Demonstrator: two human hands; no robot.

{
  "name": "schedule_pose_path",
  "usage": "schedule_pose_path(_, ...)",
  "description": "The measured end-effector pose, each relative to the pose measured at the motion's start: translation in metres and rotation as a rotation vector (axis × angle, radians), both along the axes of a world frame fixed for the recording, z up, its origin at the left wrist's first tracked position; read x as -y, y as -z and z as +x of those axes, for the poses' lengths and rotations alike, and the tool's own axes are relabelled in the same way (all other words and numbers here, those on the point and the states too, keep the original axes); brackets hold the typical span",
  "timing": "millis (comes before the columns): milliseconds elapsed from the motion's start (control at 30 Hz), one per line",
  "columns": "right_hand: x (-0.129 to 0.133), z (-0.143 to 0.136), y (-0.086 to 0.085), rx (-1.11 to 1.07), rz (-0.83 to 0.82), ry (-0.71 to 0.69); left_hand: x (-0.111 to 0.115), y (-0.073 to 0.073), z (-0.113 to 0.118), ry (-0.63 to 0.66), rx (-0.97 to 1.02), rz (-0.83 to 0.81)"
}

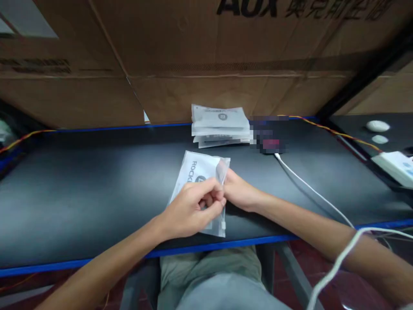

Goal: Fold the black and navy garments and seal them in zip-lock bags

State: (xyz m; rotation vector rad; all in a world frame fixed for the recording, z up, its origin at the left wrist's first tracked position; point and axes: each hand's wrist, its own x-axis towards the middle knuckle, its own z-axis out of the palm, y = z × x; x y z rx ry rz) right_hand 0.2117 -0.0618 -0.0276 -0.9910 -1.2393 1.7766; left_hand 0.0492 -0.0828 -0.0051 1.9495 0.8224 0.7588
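A translucent white zip bag [190, 168] with dark "ROCK…" lettering and a round logo lies at a slant in front of me, close to the table's near edge. My left hand [190, 209] lies over its lower middle, thumb and index finger pinched at the bag's right edge. From the right, my right hand [240, 189] grips that same edge; its fingertips show faintly through the clear film, and the rest of its fingers are hidden. A small white slider [223, 225] sits at the lower end of the edge.
Behind the bag is a stack of similar bags [221, 125]. A pixelated dark device [269, 140] beside it has a white cable [309, 187] running right. A white power strip [395, 165] lies far right. Cardboard [193, 51] walls the back of the black table [80, 185].
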Motion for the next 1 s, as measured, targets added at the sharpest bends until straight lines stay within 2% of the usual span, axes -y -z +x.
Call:
schedule_pose_path(67,0.006,-0.008,0.004,-0.003,-0.037,0.046,0.002,0.001,0.002,0.043,0.005,0.028)
schedule_pose_path(133,0.005,-0.006,0.001,0.058,0.009,0.000,0.002,0.000,0.002,0.047,0.001,0.052)
schedule_pose_path(200,-0.001,0.003,-0.007,0.199,0.165,-0.098,0.001,-0.001,-0.001,0.006,0.000,0.035)
schedule_pose_path(267,-0.009,0.013,-0.017,0.450,0.394,-0.156,-0.002,-0.002,-0.004,-0.060,0.007,0.008)
schedule_pose_path(333,-0.013,0.021,-0.023,0.686,0.605,-0.068,-0.005,-0.002,-0.006,-0.124,0.020,-0.008)
schedule_pose_path(400,-0.013,0.025,-0.026,0.796,0.768,0.079,-0.007,-0.001,-0.008,-0.163,0.031,-0.009)
schedule_pose_path(500,-0.008,0.025,-0.025,0.784,0.898,0.230,-0.007,-0.001,-0.010,-0.180,0.028,0.034)
schedule_pose_path(667,-0.009,0.029,-0.030,0.616,1.057,0.369,-0.009,-0.007,-0.018,-0.115,-0.071,0.263)
schedule_pose_path(733,-0.014,0.034,-0.031,0.585,1.077,0.286,-0.013,-0.008,-0.021,-0.206,-0.120,0.390)
schedule_pose_path(800,-0.019,0.037,-0.028,0.592,1.053,0.118,-0.018,-0.005,-0.023,-0.283,-0.203,0.496)
schedule_pose_path(833,-0.022,0.039,-0.026,0.610,1.034,0.014,-0.021,-0.002,-0.023,-0.282,-0.269,0.522)
schedule_pose_path(933,-0.026,0.041,-0.020,0.710,0.970,-0.256,-0.025,0.011,-0.022,-0.149,-0.523,0.495)
schedule_pose_path(1000,-0.028,0.042,-0.017,0.765,0.939,-0.352,-0.025,0.020,-0.020,-0.082,-0.674,0.471)
